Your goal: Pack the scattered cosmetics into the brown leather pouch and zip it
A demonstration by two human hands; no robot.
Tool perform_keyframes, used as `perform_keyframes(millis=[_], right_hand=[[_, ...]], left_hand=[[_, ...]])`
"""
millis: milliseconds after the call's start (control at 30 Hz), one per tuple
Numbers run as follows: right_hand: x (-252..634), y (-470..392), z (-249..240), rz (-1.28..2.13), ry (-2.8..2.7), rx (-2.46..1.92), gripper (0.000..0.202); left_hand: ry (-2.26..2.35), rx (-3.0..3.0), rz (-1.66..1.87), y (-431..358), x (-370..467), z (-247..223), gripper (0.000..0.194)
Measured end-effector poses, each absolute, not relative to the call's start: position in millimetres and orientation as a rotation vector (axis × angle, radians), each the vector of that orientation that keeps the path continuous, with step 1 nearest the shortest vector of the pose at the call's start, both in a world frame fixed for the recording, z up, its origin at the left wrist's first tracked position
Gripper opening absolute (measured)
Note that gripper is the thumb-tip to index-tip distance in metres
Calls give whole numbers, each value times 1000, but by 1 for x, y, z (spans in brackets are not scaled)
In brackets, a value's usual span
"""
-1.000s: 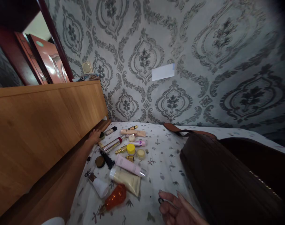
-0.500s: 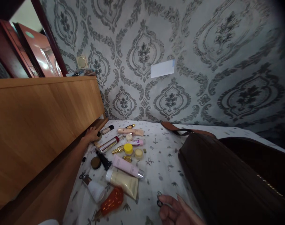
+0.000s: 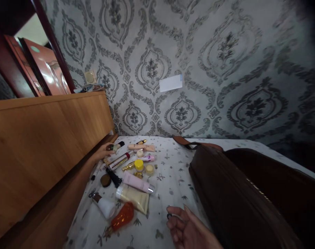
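Note:
At the cabinet's foot, my left hand (image 3: 102, 153) has its fingers around a small dark greenish jar (image 3: 111, 147), beside a black-capped bottle (image 3: 119, 145). My right hand (image 3: 184, 226) is palm up near the front edge, its fingers loosely curled at a small black loop (image 3: 169, 216). Between the hands lie a pink tube (image 3: 138, 182), a cream tube (image 3: 133, 198), an orange bottle (image 3: 123, 217), a white bottle (image 3: 106, 207), a yellow-lidded jar (image 3: 139, 165), a brown round lid (image 3: 105, 180) and a long silver tube with a red band (image 3: 119, 161).
A dark brown bag (image 3: 224, 186) stands open on the right, with its brown strap (image 3: 184, 141) toward the wall. The wooden cabinet (image 3: 56, 135) borders the left side. Patterned wallpaper rises behind the white printed cloth (image 3: 170, 173).
My left hand has lifted slightly from the cabinet's foot, and the small jar now shows in its fingers. My right hand has shifted slightly left and up with the black loop. The view has tilted.

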State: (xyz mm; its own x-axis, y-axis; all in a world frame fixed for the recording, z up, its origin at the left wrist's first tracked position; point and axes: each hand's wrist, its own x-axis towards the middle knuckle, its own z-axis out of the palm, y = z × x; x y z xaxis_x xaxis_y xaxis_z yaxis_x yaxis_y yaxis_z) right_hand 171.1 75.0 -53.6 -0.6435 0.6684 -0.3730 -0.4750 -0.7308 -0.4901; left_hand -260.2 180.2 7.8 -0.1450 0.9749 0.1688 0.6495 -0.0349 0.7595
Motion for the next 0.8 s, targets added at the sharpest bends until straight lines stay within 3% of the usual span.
perform_keyframes(millis=[267,500,800], right_hand=[[168,68,-44,2294,-519,-674,39],[168,62,-42,2224,-579,-610,44],[165,63,-45,2141,-631,-496,36]], left_hand=[[1436,1682,1104,155,-170,28,56],[1191,1677,927,110,-69,30,54],[1217,2001,731,64,-9,28,42]])
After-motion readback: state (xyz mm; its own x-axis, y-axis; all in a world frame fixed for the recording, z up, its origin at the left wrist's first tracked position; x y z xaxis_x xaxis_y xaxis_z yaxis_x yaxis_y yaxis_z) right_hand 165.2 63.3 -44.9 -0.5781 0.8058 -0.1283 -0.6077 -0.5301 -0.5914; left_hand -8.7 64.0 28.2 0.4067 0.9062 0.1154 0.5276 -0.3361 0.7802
